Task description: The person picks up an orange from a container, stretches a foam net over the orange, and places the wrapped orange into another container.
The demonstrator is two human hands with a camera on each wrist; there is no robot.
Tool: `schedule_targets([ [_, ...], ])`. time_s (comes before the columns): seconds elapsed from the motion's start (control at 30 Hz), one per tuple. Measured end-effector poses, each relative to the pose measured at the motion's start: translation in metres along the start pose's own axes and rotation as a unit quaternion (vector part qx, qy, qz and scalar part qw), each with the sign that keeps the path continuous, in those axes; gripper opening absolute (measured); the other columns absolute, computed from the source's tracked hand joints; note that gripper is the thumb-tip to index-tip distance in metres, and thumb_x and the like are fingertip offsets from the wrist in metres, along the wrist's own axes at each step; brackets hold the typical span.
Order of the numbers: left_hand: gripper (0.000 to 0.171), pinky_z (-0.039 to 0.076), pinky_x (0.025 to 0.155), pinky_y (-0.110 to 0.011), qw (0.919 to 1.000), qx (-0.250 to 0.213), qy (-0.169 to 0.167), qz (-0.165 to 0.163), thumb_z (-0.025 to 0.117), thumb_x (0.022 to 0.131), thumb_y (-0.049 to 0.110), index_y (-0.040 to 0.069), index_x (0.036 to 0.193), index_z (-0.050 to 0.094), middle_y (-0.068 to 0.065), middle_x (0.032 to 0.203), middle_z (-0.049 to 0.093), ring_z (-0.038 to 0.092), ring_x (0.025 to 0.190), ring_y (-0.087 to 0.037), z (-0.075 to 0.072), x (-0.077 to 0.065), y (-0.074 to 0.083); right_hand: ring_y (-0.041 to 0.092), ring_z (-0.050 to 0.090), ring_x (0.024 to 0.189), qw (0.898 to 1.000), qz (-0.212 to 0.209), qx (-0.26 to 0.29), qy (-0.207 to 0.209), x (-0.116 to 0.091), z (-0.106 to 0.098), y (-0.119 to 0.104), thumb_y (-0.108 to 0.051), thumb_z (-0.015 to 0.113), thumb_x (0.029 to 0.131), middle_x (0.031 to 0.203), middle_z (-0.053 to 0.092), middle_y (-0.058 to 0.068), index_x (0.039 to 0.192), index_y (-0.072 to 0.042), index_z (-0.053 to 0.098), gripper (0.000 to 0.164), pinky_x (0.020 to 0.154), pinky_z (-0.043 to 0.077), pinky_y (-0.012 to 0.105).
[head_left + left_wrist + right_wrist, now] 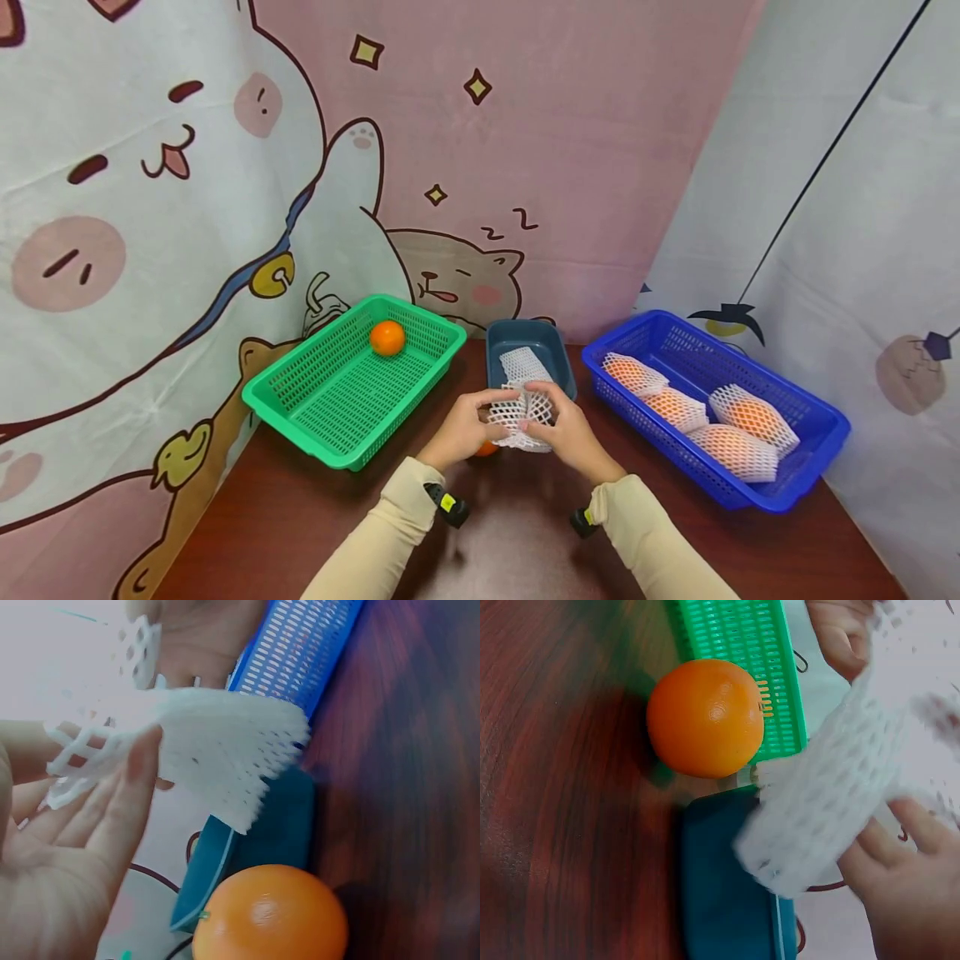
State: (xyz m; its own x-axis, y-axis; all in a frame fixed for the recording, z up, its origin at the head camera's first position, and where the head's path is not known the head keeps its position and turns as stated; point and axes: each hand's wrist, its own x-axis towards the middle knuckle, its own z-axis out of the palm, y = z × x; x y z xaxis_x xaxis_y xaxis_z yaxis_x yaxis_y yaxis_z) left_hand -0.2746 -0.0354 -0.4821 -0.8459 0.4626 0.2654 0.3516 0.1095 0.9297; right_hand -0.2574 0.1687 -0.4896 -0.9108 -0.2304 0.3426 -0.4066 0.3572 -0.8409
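Note:
Both hands hold a white foam net sleeve [517, 425] above the table, in front of a dark teal tray [496, 360]. The left hand [467, 429] pinches one side of its mesh between thumb and fingers. From the other side the right hand [572, 432] grips it; its fingers are blurred in the right wrist view. No fruit shows inside the sleeve [217, 739], which narrows to a flattened end. Beneath the hands an unwrapped orange [705, 718] sits on the table, mostly hidden by the left hand in the head view.
Another foam sleeve [523, 365] lies in the teal tray. On the left, a green basket [262, 406] contains one bare orange [387, 338]. Several net-wrapped oranges [735, 450] lie in the blue basket [813, 454] at right. Printed cloth [585, 167] hangs behind the table.

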Motion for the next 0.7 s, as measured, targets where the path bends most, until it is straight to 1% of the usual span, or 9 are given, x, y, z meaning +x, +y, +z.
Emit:
schedule_targets([
  [0.07,0.050,0.054,0.062,-0.025,0.9993,-0.036,0.004,-0.001,0.067,0.080,-0.012,0.001,0.128,0.063,-0.016,0.119,0.064,0.064,0.069,-0.020,-0.001,-0.001,-0.002,0.029,0.055,0.107,0.998,0.016,0.049,-0.045,-0.001,-0.003,0.003,-0.014,0.075,0.084,0.140,0.047,0.013,0.139,-0.012,0.048,0.061,0.083,0.053,0.034],
  [0.13,0.050,0.054,0.064,-0.025,0.9977,-0.068,0.008,-0.001,0.065,0.081,-0.014,-0.002,0.129,0.060,-0.020,0.121,0.062,0.064,0.073,-0.026,-0.001,-0.001,-0.003,0.030,0.053,0.110,0.992,0.025,0.087,-0.083,-0.002,-0.004,0.004,-0.013,0.074,0.085,0.145,0.040,0.014,0.143,-0.012,0.042,0.066,0.085,0.052,0.031],
  [0.2,0.049,0.055,0.066,-0.026,0.9948,-0.101,0.011,-0.001,0.063,0.082,-0.016,-0.006,0.130,0.058,-0.024,0.121,0.060,0.064,0.077,-0.031,-0.002,-0.003,0.002,0.028,0.054,0.109,0.987,0.034,0.111,-0.109,-0.002,-0.005,0.005,-0.012,0.074,0.086,0.145,0.037,0.015,0.145,-0.012,0.039,0.069,0.085,0.052,0.030],
  [0.3,0.050,0.055,0.068,-0.026,0.9888,-0.148,0.020,0.003,0.061,0.081,-0.020,-0.011,0.129,0.055,-0.027,0.121,0.058,0.063,0.081,-0.032,0.000,-0.005,0.005,0.026,0.058,0.100,0.986,0.042,0.110,-0.115,-0.004,-0.004,0.001,-0.009,0.073,0.086,0.141,0.039,0.019,0.144,-0.006,0.038,0.068,0.083,0.053,0.030],
  [0.4,0.050,0.054,0.069,-0.025,0.9850,-0.169,0.034,0.005,0.061,0.081,-0.019,-0.010,0.129,0.055,-0.026,0.120,0.058,0.063,0.084,-0.028,0.002,-0.004,-0.003,0.021,0.061,0.088,0.992,0.044,0.078,-0.091,-0.004,-0.003,0.001,-0.007,0.074,0.086,0.130,0.049,0.020,0.140,-0.002,0.044,0.062,0.075,0.054,0.028],
  [0.5,0.049,0.055,0.076,-0.032,0.9882,-0.145,0.047,0.014,0.064,0.081,-0.017,-0.009,0.129,0.056,-0.027,0.123,0.057,0.062,0.092,-0.035,0.002,-0.004,-0.011,0.022,0.060,0.086,0.996,0.046,0.038,-0.063,-0.005,-0.001,0.003,-0.007,0.076,0.084,0.124,0.055,0.017,0.135,-0.004,0.050,0.057,0.075,0.053,0.028],
  [0.57,0.050,0.052,0.084,-0.041,0.9900,-0.121,0.064,0.034,0.066,0.082,-0.014,-0.008,0.130,0.055,-0.027,0.124,0.057,0.060,0.099,-0.039,0.000,-0.002,-0.019,0.022,0.059,0.092,0.998,0.041,0.013,-0.046,-0.005,0.000,0.010,-0.011,0.078,0.082,0.124,0.057,0.014,0.132,-0.007,0.054,0.056,0.082,0.051,0.031],
  [0.6,0.050,0.050,0.087,-0.046,0.9904,-0.109,0.075,0.041,0.067,0.083,-0.011,-0.007,0.131,0.054,-0.027,0.124,0.057,0.058,0.102,-0.042,-0.001,-0.002,-0.021,0.024,0.058,0.097,0.998,0.041,0.004,-0.040,-0.005,0.001,0.011,-0.012,0.079,0.081,0.125,0.057,0.013,0.131,-0.008,0.055,0.056,0.087,0.050,0.034],
  [0.7,0.051,0.045,0.093,-0.053,0.9902,-0.049,0.119,0.054,0.070,0.087,0.000,-0.001,0.135,0.053,-0.024,0.125,0.058,0.055,0.109,-0.041,-0.006,-0.003,-0.027,0.028,0.053,0.109,0.998,0.043,-0.022,-0.028,-0.007,0.001,0.015,-0.014,0.081,0.079,0.129,0.058,0.011,0.128,-0.011,0.057,0.054,0.098,0.042,0.046],
])
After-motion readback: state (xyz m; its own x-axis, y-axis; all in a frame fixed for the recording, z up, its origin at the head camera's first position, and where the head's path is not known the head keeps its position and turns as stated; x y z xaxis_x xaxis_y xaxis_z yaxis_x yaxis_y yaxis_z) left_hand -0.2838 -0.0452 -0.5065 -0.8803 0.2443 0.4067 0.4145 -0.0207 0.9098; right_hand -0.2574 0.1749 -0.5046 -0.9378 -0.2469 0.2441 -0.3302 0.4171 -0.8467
